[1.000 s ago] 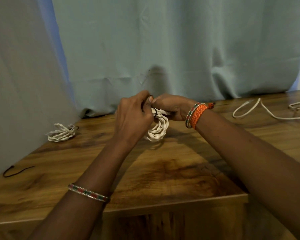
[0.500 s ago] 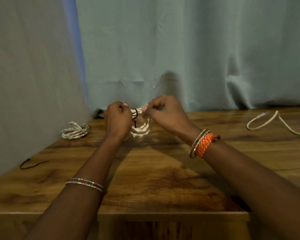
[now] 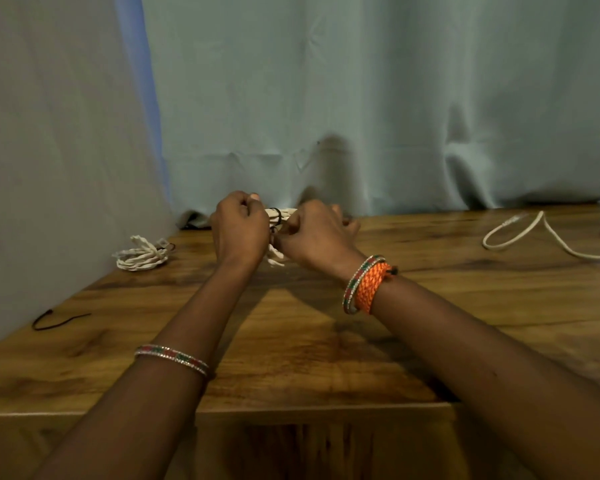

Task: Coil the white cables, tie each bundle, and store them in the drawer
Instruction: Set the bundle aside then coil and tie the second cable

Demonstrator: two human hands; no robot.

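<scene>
A coiled white cable bundle [image 3: 280,216] hangs just above the wooden table [image 3: 291,358], held between both hands, with a black tie [image 3: 276,213] wrapped round it. My left hand [image 3: 238,228] grips the bundle's left side with curled fingers. My right hand [image 3: 314,233] pinches the black tie close to the bundle's right side. Most of the coil is hidden behind my hands. A second coiled white bundle [image 3: 141,254], tied with a black tie, lies at the far left by the wall. A loose white cable [image 3: 534,233] lies uncoiled at the far right.
A spare black tie [image 3: 58,320] lies on the table's left near the grey wall [image 3: 49,168]. A pale green curtain [image 3: 361,98] hangs behind the table. The table's front edge [image 3: 319,408] is below my forearms, with a wooden front panel under it.
Both hands carried the bundle away from me towards the curtain. The hands have drawn closer together, and the coil is now mostly covered by them.
</scene>
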